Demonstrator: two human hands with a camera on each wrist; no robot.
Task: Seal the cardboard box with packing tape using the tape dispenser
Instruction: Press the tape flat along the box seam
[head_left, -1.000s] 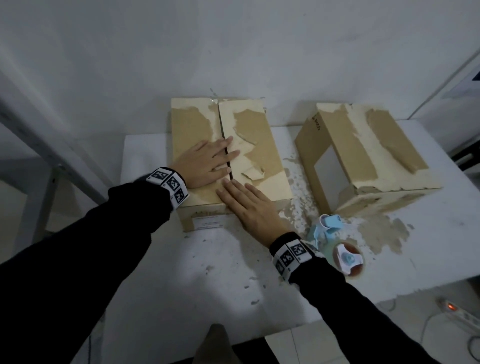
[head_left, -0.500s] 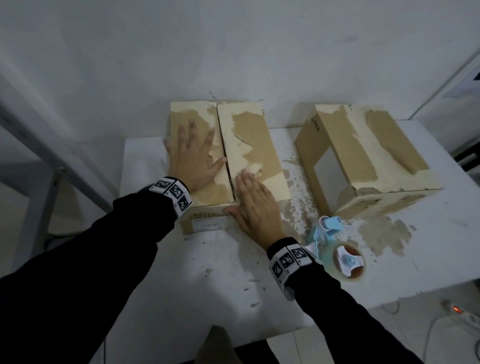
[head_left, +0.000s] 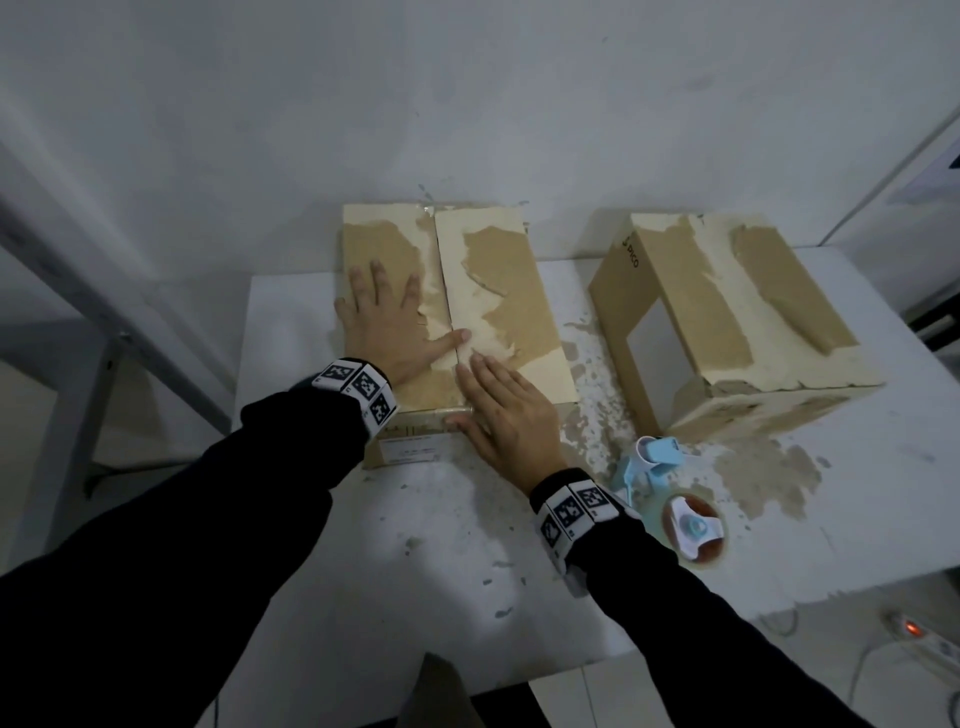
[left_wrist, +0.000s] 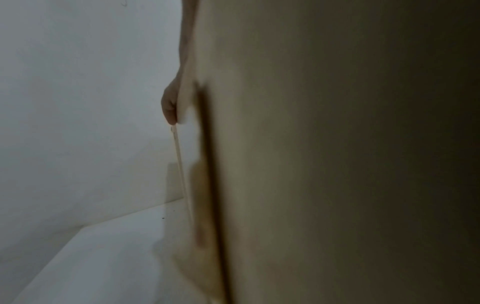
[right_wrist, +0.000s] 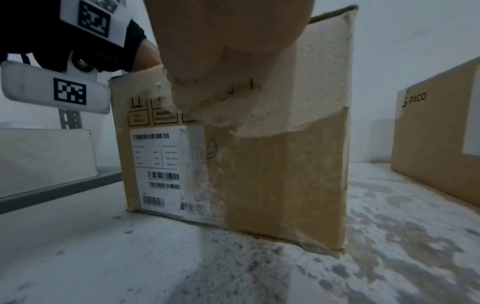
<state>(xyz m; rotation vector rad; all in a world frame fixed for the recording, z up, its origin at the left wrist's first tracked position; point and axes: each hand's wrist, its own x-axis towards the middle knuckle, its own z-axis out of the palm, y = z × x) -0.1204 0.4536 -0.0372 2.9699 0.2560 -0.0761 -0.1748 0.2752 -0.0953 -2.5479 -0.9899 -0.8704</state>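
A worn cardboard box (head_left: 498, 291) with torn paper patches stands at the back left of the white table (head_left: 415, 571), both top flaps folded down and meeting at a centre seam. My left hand (head_left: 387, 322) lies flat on the left flap, fingers spread, thumb reaching across the seam. My right hand (head_left: 504, 410) rests flat on the right flap at the box's near edge, thumb over the front face. The right wrist view shows the box's front (right_wrist: 272, 174) with its shipping label. The blue tape dispenser (head_left: 675, 499) with a brown roll lies on the table right of my right wrist.
A second cardboard box (head_left: 727, 332) marked PICO sits at the back right. Paper scraps and stains litter the table between the boxes. A wall rises close behind. A metal frame (head_left: 78, 322) stands left of the table; a power strip (head_left: 924, 636) lies on the floor at right.
My left hand turned from pointing across the seam to pointing toward the wall on the left flap. The right hand shifted slightly along the right flap. Both flaps stay down.
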